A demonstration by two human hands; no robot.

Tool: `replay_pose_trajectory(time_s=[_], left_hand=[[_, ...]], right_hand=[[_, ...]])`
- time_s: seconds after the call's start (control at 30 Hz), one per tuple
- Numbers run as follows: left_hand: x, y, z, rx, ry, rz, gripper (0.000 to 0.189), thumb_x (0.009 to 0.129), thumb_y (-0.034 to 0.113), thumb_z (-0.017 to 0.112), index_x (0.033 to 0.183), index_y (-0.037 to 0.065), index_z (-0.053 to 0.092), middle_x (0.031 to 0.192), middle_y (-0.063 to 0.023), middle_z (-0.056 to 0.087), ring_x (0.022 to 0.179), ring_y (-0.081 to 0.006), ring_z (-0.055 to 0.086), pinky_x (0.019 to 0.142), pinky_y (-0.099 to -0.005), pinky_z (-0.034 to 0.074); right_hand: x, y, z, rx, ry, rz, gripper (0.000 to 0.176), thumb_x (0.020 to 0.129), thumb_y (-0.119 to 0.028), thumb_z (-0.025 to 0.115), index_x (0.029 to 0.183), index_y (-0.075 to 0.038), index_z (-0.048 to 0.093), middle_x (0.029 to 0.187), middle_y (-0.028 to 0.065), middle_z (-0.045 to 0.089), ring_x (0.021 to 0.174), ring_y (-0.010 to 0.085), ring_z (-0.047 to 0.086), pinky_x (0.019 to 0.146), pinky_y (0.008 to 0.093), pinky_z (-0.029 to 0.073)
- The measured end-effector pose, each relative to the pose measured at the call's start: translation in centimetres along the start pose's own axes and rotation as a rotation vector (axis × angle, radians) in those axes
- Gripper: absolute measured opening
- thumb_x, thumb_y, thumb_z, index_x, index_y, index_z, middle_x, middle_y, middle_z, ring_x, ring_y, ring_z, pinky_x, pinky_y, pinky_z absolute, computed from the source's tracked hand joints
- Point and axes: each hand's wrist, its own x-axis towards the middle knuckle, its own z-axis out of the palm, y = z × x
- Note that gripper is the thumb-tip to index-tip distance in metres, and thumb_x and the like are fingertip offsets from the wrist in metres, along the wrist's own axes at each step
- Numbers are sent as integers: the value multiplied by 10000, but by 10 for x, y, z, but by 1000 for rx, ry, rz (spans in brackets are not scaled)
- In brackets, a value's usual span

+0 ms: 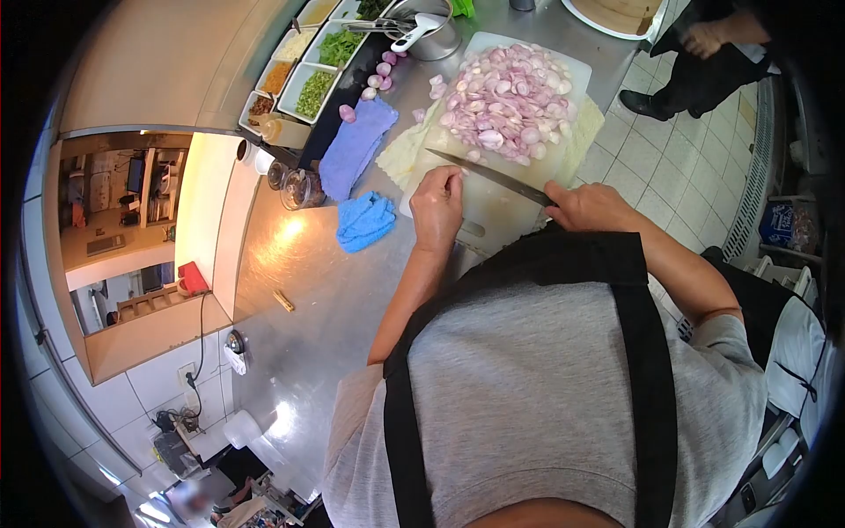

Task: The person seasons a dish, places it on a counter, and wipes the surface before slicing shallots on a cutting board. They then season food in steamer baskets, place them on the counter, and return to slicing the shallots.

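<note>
Slicing seems underway: right hand [588, 208] grips knife [503, 179]; left hand [437, 208], fingertips pressed together, contents unclear; shallot slices [510, 99] beyond; next cut needs tucked fingertips.

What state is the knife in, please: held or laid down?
Held: the right hand grips the knife by its handle, blade over the cutting board.

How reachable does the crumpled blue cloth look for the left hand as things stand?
Probably yes: the crumpled blue cloth lies on the worktop close beside the left hand, and nothing appears to stand between them. The hand looks curled; whether it holds something is unclear.
</note>
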Motion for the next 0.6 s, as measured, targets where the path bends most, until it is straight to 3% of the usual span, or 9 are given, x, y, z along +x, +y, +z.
replay_pose_trajectory(time_s=[0.1, 0.6], left_hand=[[0, -1, -1, 22, -17, -29, 82, 819, 17, 652, 897, -2, 664, 801, -150, 668, 684, -222, 667, 646, -297, 522], [-1, -4, 2, 17, -7, 0, 87, 803, 14, 654, 889, 27, 658, 848, -141, 661, 697, -295, 645, 627, -358, 521]], right_hand=[[-9, -1, -7, 6, -40, 12, 274, 931, -302, 519, 1009, -48, 451, 657, 206, 621, 666, 416, 636, 582, 508, 497], [14, 11, 20, 115, -35, -53, 280, 939, -294, 507, 1001, -28, 444, 661, 216, 609, 671, 427, 628, 594, 515, 493]])
